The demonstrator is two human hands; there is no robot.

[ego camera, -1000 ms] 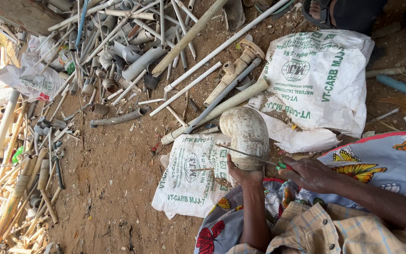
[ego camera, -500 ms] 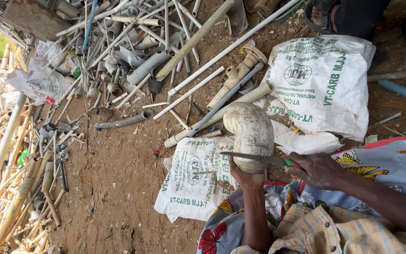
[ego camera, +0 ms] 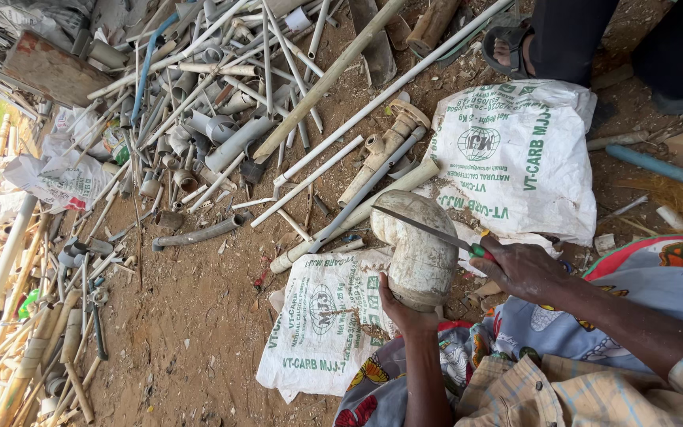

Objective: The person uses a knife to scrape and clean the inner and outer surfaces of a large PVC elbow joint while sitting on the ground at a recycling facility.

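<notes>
Pipe elbow held up over the white sacks on the dirt.
Left hand (ego camera: 401,310) clamped under the pale elbow fitting (ego camera: 419,251); right hand (ego camera: 520,269) grips what looks like a hacksaw blade (ego camera: 422,229) laid across it.

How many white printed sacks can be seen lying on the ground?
3. One sack lies at upper right, one below the pipe elbow in the left hand, and one crumpled at left. More may be hidden under the pipes.

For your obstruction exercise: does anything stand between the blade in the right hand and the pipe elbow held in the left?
Nothing visible does: the thin blade in the right hand lies directly across the whitish pipe elbow, which the left hand grips from below.
</notes>
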